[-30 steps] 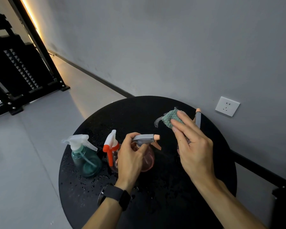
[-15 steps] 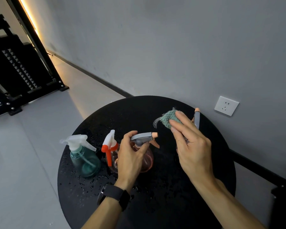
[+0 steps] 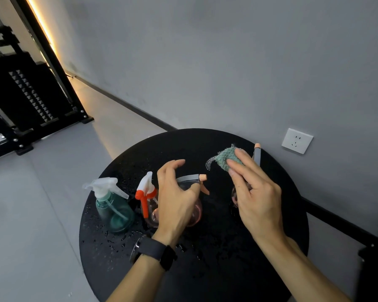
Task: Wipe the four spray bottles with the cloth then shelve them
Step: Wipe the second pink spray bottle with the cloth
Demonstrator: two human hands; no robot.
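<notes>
Standing along the left edge of the round black table (image 3: 205,269) are a green spray bottle (image 3: 112,205) and, just beside it, a bottle with an orange and white trigger (image 3: 146,194); a pink bottle with a grey head (image 3: 190,184) sits next toward the middle, and the fourth bottle (image 3: 257,154) stands at the far right edge close to the wall, mostly hidden by the right hand (image 3: 254,190). Open tabletop lies at the far edge and across the near half, dotted with water drops. Half a second ago the left hand (image 3: 176,192) gripped the grey head of the pink bottle; now its fingers have lifted and spread, curved loosely above the head, thumb tip just beside it, holding nothing. The right hand has stayed put, fingers extended and pressing the green cloth (image 3: 226,159) against the fourth bottle, wrist angled in from the near right. A black watch (image 3: 153,251) bands the left wrist.
</notes>
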